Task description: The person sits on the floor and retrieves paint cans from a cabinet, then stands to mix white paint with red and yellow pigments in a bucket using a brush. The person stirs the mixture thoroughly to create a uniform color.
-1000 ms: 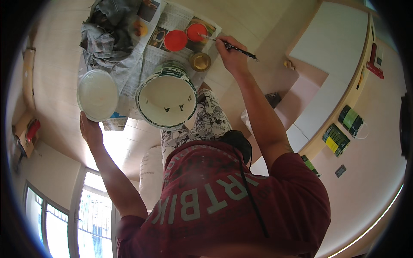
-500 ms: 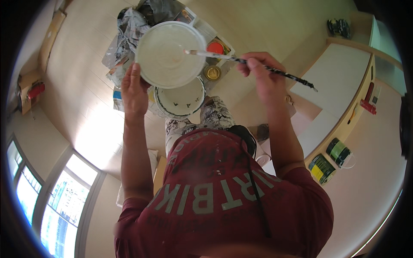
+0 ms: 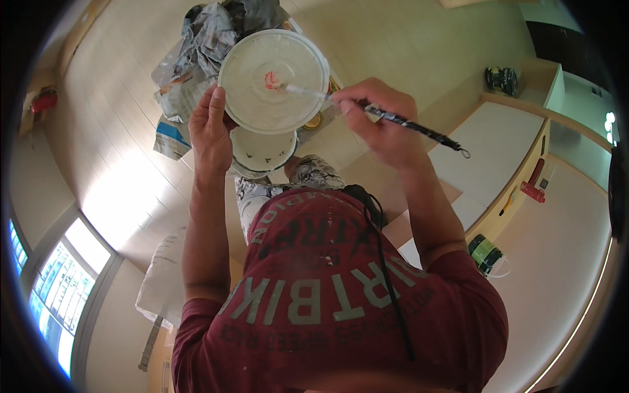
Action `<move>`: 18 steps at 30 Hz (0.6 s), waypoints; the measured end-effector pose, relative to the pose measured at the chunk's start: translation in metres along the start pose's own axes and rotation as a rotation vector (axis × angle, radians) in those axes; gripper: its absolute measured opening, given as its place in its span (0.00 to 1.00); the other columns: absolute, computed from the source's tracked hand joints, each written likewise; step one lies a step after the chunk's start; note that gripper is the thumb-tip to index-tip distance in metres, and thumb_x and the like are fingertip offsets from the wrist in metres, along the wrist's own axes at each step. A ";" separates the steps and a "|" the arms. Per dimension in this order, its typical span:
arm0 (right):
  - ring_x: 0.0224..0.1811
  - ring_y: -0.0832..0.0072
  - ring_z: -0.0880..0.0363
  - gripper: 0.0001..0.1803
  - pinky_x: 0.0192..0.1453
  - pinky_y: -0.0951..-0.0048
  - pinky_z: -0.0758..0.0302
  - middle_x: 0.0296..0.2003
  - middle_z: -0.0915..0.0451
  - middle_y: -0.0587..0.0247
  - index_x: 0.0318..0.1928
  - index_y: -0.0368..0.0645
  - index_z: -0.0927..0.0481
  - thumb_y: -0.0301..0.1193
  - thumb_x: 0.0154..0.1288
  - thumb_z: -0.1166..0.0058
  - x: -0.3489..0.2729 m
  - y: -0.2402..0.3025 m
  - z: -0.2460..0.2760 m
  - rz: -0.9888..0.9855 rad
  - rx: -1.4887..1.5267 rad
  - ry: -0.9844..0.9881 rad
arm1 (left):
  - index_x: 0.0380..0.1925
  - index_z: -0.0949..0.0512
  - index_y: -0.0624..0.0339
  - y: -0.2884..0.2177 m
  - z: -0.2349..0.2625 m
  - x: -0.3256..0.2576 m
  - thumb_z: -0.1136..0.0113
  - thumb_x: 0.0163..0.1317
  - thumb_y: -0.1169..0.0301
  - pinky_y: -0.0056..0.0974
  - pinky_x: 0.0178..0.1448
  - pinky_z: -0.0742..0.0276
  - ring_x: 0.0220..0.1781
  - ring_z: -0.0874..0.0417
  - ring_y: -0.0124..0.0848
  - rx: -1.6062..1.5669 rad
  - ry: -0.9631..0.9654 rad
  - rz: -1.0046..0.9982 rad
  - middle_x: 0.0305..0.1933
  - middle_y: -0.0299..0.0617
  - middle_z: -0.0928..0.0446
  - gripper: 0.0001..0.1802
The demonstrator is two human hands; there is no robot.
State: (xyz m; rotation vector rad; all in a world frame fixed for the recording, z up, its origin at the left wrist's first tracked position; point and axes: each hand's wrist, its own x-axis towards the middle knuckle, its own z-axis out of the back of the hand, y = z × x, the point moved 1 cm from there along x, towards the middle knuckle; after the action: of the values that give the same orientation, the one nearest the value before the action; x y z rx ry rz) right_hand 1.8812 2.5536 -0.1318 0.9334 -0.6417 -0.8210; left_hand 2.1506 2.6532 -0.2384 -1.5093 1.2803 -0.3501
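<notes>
My left hand [image 3: 211, 136] grips the left rim of a round whitish plastic lid [image 3: 252, 62], thumb on top. A small red smear of paint [image 3: 271, 80] lies near its middle. My right hand [image 3: 383, 111] is closed around a long paintbrush [image 3: 419, 128] with a dark, paint-flecked handle. Its pale tip, blurred, is at the lid's surface just right of the smear; contact cannot be made out. Under the lid's lower edge, a white bucket [image 3: 265, 156] with dark flecks inside is partly covered. Beside it, a gold-coloured tin [image 3: 314, 122] peeks out.
Crumpled grey sheeting [image 3: 216, 42] lies beyond the lid, near newspaper and a blue-and-white packet [image 3: 171, 137]. On the right, a pale-topped cabinet [image 3: 488, 147] has a red tool [image 3: 534, 191] and a green-and-black can [image 3: 485, 254] beside it. A dark can [image 3: 501, 81] stands farther back.
A red smear now shows on the lid, which was plain there before. My right hand has come left and the brush slants more steeply. The red tin is now hidden behind the lid and hand.
</notes>
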 end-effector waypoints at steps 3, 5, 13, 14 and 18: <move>0.35 0.79 0.18 0.06 0.42 0.76 0.22 0.35 0.13 0.63 0.46 0.36 0.11 0.23 0.72 0.36 0.001 0.003 -0.001 -0.008 0.004 0.071 | 0.61 0.18 0.61 0.001 -0.002 -0.005 0.43 0.83 0.56 0.33 0.48 0.13 0.42 0.11 0.24 0.001 0.005 -0.009 0.47 0.36 0.12 0.21; 0.35 0.80 0.19 0.06 0.41 0.75 0.22 0.34 0.13 0.63 0.46 0.37 0.11 0.23 0.72 0.36 0.003 0.003 -0.001 -0.025 0.006 0.083 | 0.61 0.18 0.61 0.005 0.002 -0.005 0.43 0.83 0.56 0.32 0.47 0.13 0.42 0.11 0.22 0.041 0.000 -0.009 0.46 0.35 0.12 0.21; 0.33 0.80 0.19 0.06 0.39 0.76 0.24 0.35 0.14 0.64 0.45 0.38 0.10 0.24 0.72 0.35 0.003 0.001 0.000 -0.091 0.035 0.007 | 0.60 0.17 0.62 0.003 -0.004 -0.009 0.40 0.82 0.56 0.30 0.44 0.14 0.39 0.13 0.20 0.123 -0.024 -0.010 0.44 0.34 0.13 0.21; 0.33 0.80 0.19 0.06 0.39 0.76 0.23 0.35 0.14 0.64 0.46 0.38 0.10 0.24 0.72 0.35 0.001 0.001 0.000 -0.066 0.008 0.052 | 0.60 0.17 0.62 0.003 -0.006 -0.009 0.40 0.82 0.56 0.30 0.44 0.14 0.39 0.13 0.20 0.128 -0.029 0.000 0.44 0.34 0.13 0.21; 0.34 0.80 0.18 0.06 0.40 0.76 0.23 0.34 0.14 0.64 0.46 0.38 0.10 0.24 0.72 0.35 0.002 -0.002 0.001 -0.070 -0.043 0.072 | 0.65 0.20 0.62 0.006 0.001 -0.008 0.45 0.84 0.57 0.33 0.53 0.15 0.48 0.12 0.23 0.167 0.018 0.038 0.51 0.36 0.12 0.22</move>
State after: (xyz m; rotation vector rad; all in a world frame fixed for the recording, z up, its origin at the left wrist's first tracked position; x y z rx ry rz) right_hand 1.8812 2.5513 -0.1326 0.9463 -0.5297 -0.8562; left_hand 2.1448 2.6611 -0.2407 -1.3422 1.2604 -0.4353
